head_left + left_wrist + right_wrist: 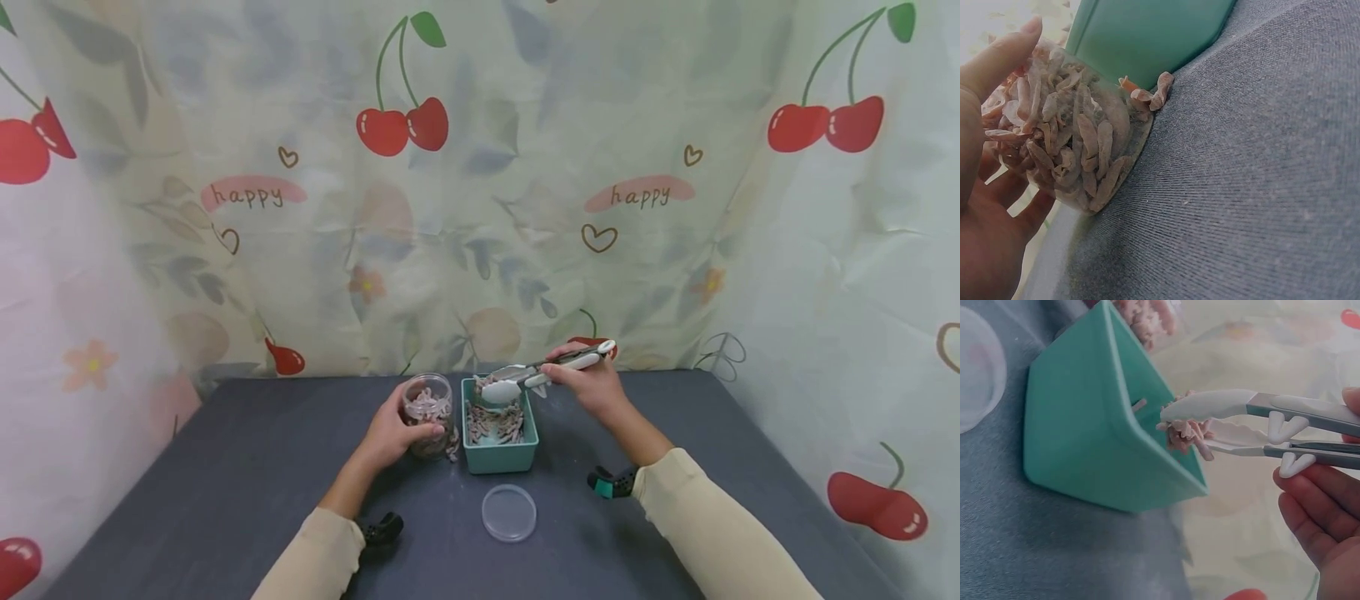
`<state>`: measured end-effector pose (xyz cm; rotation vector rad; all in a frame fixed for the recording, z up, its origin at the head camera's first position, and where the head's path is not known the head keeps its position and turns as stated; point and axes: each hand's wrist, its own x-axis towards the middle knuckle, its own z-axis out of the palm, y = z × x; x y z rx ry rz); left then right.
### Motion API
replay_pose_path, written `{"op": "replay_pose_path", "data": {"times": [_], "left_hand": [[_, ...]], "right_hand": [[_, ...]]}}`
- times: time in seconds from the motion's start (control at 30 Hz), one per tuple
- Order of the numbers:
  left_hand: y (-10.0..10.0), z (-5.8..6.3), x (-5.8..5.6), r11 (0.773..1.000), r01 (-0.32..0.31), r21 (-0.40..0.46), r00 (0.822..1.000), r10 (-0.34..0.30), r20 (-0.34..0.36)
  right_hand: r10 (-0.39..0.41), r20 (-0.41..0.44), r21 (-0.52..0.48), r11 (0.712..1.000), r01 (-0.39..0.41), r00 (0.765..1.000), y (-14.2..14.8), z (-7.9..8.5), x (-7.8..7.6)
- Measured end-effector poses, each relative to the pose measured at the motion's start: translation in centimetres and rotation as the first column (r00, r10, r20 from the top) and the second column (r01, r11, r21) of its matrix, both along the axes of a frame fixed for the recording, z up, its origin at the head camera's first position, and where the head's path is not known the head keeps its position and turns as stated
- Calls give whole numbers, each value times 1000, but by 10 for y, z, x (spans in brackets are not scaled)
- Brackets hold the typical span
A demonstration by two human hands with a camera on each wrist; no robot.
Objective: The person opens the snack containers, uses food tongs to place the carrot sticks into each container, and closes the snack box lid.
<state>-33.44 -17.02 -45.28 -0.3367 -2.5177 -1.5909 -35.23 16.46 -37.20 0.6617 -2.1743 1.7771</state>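
Note:
My left hand (388, 437) grips a clear jar (1085, 137), its thumb and fingers curled around the sides. Greyish-pink, finger-like dried pieces fill much of the jar. To its right stands a teal rectangular bin (501, 460) with more of these pieces (512, 423) inside. White-and-grey tongs (573, 362) are held in my right hand (596, 390), their white heads over the bin's far part. In the right wrist view, a small clump of pieces (1188, 432) sits between the tong heads, at the bin's rim.
A round translucent lid (509, 513) lies flat on the dark cloth-covered table (247, 475), in front of the bin. A few loose pieces (1161, 90) rest on the cloth between jar and bin. Behind the table hangs a cherry-patterned curtain (480, 250).

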Motion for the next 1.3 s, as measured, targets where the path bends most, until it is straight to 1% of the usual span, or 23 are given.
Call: {"op": "replay_pose_path", "data": {"times": [0.17,0.3,0.4,0.47,0.67,0.73,0.83,0.97,1.07,1.17,1.3], "left_hand": [[1,0,0,1000,-11,-8,1000,11,1],[1,0,0,1000,-17,-1,1000,17,13],[1,0,0,1000,-17,0,1000,17,18],[1,-2,0,1000,-13,2,1000,13,18],[1,-3,0,1000,-8,5,1000,8,12],[2,-3,0,1000,-6,3,1000,6,7],[3,-3,-1,1000,3,-3,1000,-3,-4],[2,-3,-2,1000,7,4,1000,-7,-4],[1,-2,-1,1000,-2,13,1000,2,13],[1,0,-1,1000,-4,22,1000,4,27],[0,0,-2,1000,1,27,1000,-1,22]], "right_hand": [[-18,-39,-2,1000,18,999,-3,12,2],[-14,-17,-21,1000,13,1000,-7,23,5],[9,-2,-42,999,-9,1000,-10,29,7],[21,-8,-49,999,-21,1000,-13,32,8],[62,-64,-64,996,-66,996,-24,39,9],[81,-72,-81,993,-86,994,-29,43,13],[102,-68,-94,990,-108,992,-38,53,21],[117,-55,-70,990,-120,992,-50,62,30],[146,-50,-71,986,-150,988,-59,61,30],[158,-62,-67,984,-162,986,-65,55,24],[151,-73,-54,986,-155,986,-72,45,16]]}}
